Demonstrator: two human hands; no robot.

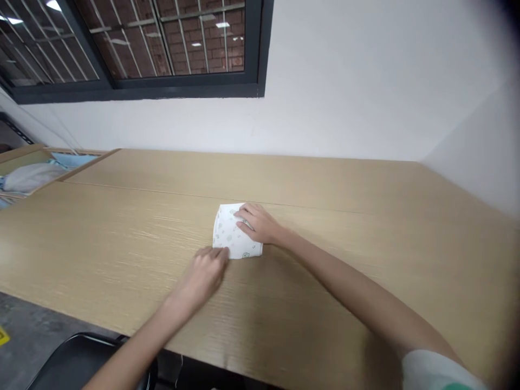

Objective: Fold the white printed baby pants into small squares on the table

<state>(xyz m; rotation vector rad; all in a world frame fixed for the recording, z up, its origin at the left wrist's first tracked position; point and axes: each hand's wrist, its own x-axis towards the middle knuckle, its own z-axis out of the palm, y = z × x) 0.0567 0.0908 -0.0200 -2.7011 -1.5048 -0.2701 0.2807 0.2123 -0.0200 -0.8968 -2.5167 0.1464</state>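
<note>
left hand (208, 269): at white printed cloth (227, 234), near-left corner | right hand (260, 223): on its right side | wooden table (122, 233): beneath

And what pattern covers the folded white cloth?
Small greyish motifs dot the cloth; see head view.

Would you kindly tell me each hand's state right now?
Left hand: curled at the patterned cloth; grip unclear.
Right hand: open, resting on the cloth.
</note>
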